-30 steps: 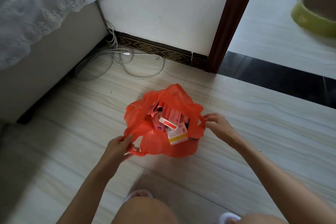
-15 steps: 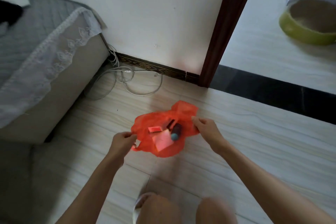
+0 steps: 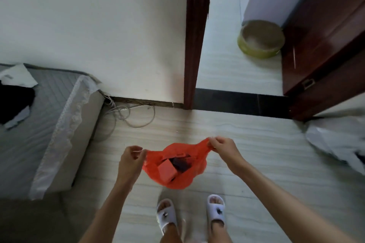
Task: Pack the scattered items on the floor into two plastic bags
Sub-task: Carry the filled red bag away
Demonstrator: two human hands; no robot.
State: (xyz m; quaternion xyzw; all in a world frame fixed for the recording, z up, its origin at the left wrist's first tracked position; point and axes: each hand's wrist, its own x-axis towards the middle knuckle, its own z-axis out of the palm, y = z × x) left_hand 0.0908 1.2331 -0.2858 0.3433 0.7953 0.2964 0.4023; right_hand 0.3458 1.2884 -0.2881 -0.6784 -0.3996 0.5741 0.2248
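A: Two hands on one bag. The left hand (image 3: 131,157) pinches the near-left handle of the red bag (image 3: 173,165); the right hand (image 3: 222,147) pinches the far-right handle. Both are closed on plastic, thumb against fingertips.

B: Where does the bag sit relative to them?

A: It hangs between and below the hands, mouth stretched along the line from one hand to the other. That line, the bag's long axis, runs slightly diagonal, the right end farther from the body. Judged clear of the floor (image 3: 256,156), above the two slippers (image 3: 166,215).

B: Contents?

A: A reddish box (image 3: 166,169) and a dark item (image 3: 180,163) beside it show through the open mouth. Anything under them cannot be told.

B: Second bag?

A: A white plastic bag (image 3: 333,144) lies on the floor well off to the right of the right hand, near the door (image 3: 324,45). Whether it is filled, I cannot tell. No loose items visible on the floor between the hands and the bed (image 3: 39,124), which stands off to the left of the left hand.

B: Judgement on the step?

A: Likely closing or carrying the red bag. The turning relation: the handles lie at opposite ends of the mouth, so the hands would have to come together along that axis. Neither is nearer; the load sits midway. To reach the white bag, the right hand is the closer one.
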